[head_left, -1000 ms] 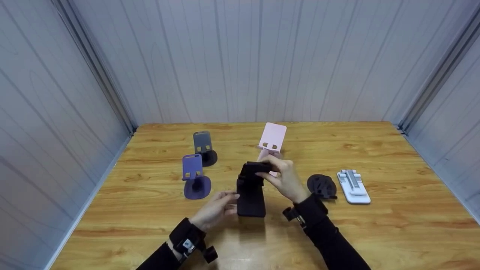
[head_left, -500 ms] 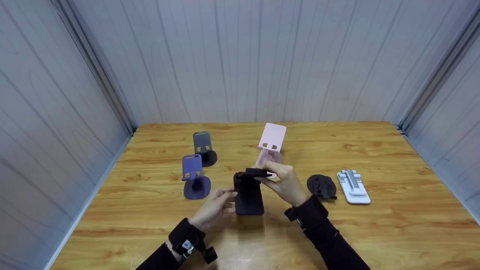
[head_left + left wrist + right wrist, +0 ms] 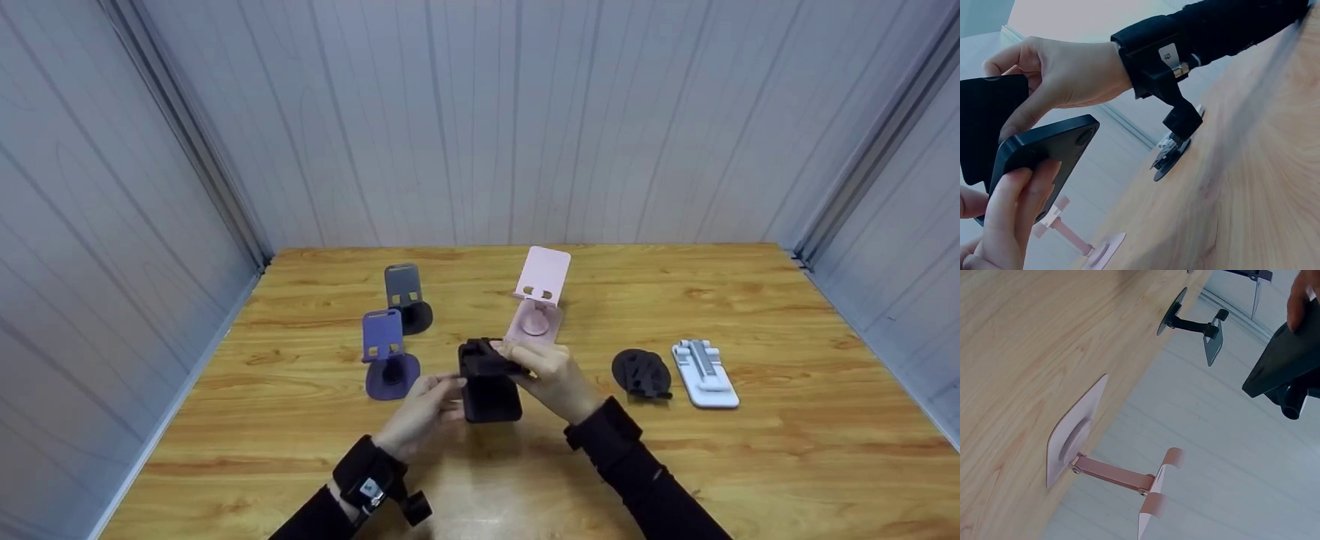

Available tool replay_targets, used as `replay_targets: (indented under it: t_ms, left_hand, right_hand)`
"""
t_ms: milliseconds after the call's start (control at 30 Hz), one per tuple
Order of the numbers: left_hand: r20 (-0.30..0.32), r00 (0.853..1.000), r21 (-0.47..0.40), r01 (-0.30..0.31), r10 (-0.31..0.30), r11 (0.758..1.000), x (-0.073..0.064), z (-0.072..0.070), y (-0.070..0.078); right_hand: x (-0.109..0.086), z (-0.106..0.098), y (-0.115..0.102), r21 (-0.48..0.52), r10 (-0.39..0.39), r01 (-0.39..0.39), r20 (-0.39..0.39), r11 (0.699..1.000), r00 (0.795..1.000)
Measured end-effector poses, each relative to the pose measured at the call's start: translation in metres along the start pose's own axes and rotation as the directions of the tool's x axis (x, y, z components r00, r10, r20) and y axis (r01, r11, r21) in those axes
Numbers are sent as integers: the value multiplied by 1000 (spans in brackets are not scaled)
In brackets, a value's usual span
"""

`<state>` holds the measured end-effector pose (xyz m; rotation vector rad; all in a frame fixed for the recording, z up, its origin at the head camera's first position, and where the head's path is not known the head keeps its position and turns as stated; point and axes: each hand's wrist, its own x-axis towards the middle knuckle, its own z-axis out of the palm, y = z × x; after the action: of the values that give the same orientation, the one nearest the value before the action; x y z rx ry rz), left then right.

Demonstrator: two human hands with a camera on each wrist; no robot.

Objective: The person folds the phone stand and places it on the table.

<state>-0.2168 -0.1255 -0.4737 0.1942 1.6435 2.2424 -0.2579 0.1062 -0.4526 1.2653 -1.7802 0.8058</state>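
Observation:
A black folding phone stand [image 3: 492,403] is held above the front middle of the table. My left hand [image 3: 421,415] grips its base by the left edge; in the left wrist view the fingers [image 3: 1008,216] curl under the base's underside. With thumb and fingers, my right hand [image 3: 553,381] pinches the hinged plate at the stand's top right. That plate [image 3: 994,126] stands at an angle to the base. From the right wrist, the stand [image 3: 1286,354] shows at the right edge, and my right hand is out of that view.
Behind the hands stands an unfolded pink phone stand [image 3: 543,274]. To the left are a purple stand [image 3: 383,334] and a grey one [image 3: 403,283], both unfolded. A folded black round-based stand [image 3: 642,373] and a folded white stand [image 3: 706,375] lie at right.
The black stand's upper plate has folded down toward its base under my right hand. Both hands and the stand have shifted slightly left, uncovering more of the pink stand's base.

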Motion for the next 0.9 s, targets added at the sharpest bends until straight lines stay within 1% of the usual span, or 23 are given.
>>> replay_targets:
  t_ms: [100,167,233,333,400,467,600,667,767,900]
  left_hand:
    - [-11,1000,-5,4,-4,1000,-2,2,2]
    - [-7,1000,16,16,-15,1000,-3,4,4]
    - [-1,1000,60,31,-31,998,-5,5,5]
    - [6,998,136,56,-57,989,-6,6,6]
    - [5,998,157,60,-61,986,-6,5,5]
    - [4,998,153,67,-68,986,-5,4,5]
    - [12,995,118,93,-95,989,-3,1,5]
    - [34,994,123,97,-102,988,-2,0,5]
    - [68,993,123,88,-97,988,-1,-1,5]
    - [102,991,93,79,-88,993,1,-3,3]
  right_hand:
    - [1,0,-1,-21,-7,7,-11,1000,1000]
    - [2,-1,0,-41,-11,10,-22,999,1000]
    - [2,-1,0,-69,-28,26,-30,997,999]
    - [2,1,1,-99,-77,75,-14,992,997]
    - [1,2,1,-104,-111,110,2,988,994]
    - [1,3,2,-98,-133,134,18,986,991]
    - [-2,4,2,-88,-157,159,28,983,987]
    - [-3,5,2,-95,-168,170,34,981,985]
    - [-4,6,2,-108,-175,178,42,978,984]
    - [-4,10,1,-101,-149,153,39,983,988]
